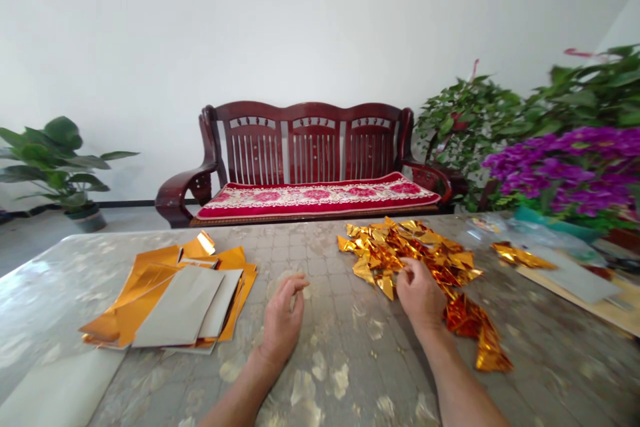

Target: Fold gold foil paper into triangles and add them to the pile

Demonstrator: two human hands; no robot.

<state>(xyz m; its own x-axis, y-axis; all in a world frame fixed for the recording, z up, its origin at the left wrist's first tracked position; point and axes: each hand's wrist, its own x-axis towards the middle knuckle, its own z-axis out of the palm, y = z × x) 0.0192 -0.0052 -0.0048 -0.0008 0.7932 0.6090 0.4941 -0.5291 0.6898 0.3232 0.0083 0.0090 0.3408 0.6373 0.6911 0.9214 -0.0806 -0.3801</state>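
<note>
My left hand (pixel 283 313) hovers or rests over the table between the two groups of paper, fingers loosely bent, thumb apart, holding nothing. At the near edge of a heap of folded gold foil papers (pixel 415 243), my right hand (pixel 421 293) has its fingers curled in a pinch on a folded gold foil paper; the fingertips are partly hidden. A few redder folded foil papers (pixel 475 327) trail from the heap, right of my right wrist. Left of my left hand lies a loose stack of flat foil sheets (pixel 150 280), some gold side up, with grey-backed sheets (pixel 177 307) on top.
A patterned cover spreads over the table (pixel 320 360). At the right are a board (pixel 575 287), clear plastic wrapping (pixel 545 243) and purple flowers (pixel 570 167). One pale sheet (pixel 60 390) lies near left. Beyond stands a wooden bench (pixel 313 140) with a red cushion.
</note>
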